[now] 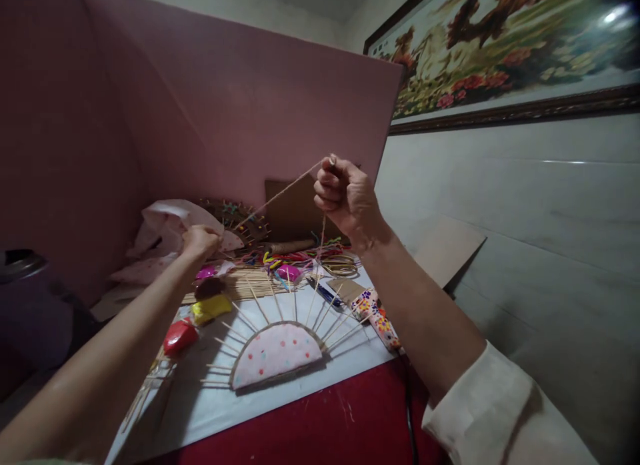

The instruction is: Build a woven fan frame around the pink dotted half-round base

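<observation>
1. Far left, on the bench: a pale spotted cloth [170, 218] lies crumpled beyond the left forearm, against the pink partition [225, 105].
2. A red packet [180, 338] lies just beside the left forearm, with a yellow packet [211, 309] a little farther back.
3. The left hand [201, 243] is raised in front of the cloth; its fingers pinch one end of a stretch of thin cord, although the tips are partly hidden from view.
4. Thin wooden sticks [245, 285] lie side by side in a layer behind the packets.
5. Centre: a half-round panel [277, 355], faced with pale fabric bearing red and blue-green dots, lies on a white sheet [200, 415] that covers part of the red bench top [325, 421]. Slender rods [275, 299] radiate from its curved edge; its straight edge faces the wearer.
6. The cord [283, 193] runs taut and slanting between the two hands, above the bench and well apart from the panel; a further length hangs below the right hand.
7. The right hand [345, 191] is held higher than the left, its fingers clenched on the cord.
8. Right: a flower-patterned tool [375, 315] lies beside the right forearm; a framed picture [500, 51] hangs on the tiled wall [565, 205].
</observation>
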A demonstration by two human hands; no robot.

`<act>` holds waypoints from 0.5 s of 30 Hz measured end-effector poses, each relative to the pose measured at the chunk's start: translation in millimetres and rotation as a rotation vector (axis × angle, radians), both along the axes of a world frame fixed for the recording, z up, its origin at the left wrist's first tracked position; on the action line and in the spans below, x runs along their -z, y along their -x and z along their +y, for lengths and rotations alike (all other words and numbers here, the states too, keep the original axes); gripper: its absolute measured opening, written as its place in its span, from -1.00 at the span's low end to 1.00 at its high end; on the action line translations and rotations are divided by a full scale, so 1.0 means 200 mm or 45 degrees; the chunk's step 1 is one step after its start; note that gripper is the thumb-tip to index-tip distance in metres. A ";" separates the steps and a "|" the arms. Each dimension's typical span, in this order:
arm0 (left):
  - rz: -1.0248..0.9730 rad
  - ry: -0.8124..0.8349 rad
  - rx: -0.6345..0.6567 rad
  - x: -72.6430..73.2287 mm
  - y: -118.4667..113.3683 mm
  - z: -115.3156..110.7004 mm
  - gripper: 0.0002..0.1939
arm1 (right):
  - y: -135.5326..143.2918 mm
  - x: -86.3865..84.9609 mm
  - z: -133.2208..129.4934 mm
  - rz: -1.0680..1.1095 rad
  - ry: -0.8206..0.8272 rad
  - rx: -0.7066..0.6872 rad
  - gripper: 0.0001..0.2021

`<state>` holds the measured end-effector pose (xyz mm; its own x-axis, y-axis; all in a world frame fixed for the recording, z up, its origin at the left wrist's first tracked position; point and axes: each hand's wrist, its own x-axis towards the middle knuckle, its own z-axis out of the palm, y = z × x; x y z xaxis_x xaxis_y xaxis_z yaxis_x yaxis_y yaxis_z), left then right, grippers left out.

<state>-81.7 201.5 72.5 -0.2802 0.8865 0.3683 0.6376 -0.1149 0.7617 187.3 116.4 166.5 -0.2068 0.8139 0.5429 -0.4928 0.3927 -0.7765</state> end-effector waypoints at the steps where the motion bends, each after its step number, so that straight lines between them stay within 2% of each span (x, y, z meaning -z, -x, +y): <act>1: 0.003 0.029 0.014 -0.01 -0.01 -0.03 -0.82 | 0.01 0.01 -0.01 -0.072 -0.015 0.009 -0.77; 3: -0.005 0.024 0.083 -0.06 -0.08 -0.12 -0.85 | 0.06 0.08 -0.03 -0.336 0.031 0.021 -0.79; 5: -0.046 -0.032 0.215 -0.12 -0.18 -0.24 -0.71 | 0.12 0.17 -0.04 -0.597 0.093 0.003 -0.79; 8: -0.127 -0.039 0.540 -0.18 -0.34 -0.44 -0.62 | 0.16 0.28 -0.05 -0.702 0.069 -0.117 -0.74; 9: -0.173 -0.007 0.778 -0.18 -0.37 -0.50 -0.62 | 0.16 0.30 -0.05 -0.684 0.054 -0.149 -0.71; 10: -0.148 0.002 0.858 -0.19 -0.38 -0.54 -0.67 | 0.15 0.32 -0.06 -0.658 0.045 -0.170 -0.69; 12: -0.095 -0.068 0.705 -0.19 -0.35 -0.58 -0.77 | 0.12 0.34 -0.05 -0.611 0.039 -0.202 -0.66; 14: -0.074 -0.180 0.410 -0.21 -0.26 -0.58 -0.82 | 0.08 0.36 -0.04 -0.563 0.034 -0.206 -0.64; 15: -0.092 -0.232 0.315 -0.23 -0.20 -0.57 -0.83 | 0.07 0.37 -0.04 -0.534 0.031 -0.197 -0.64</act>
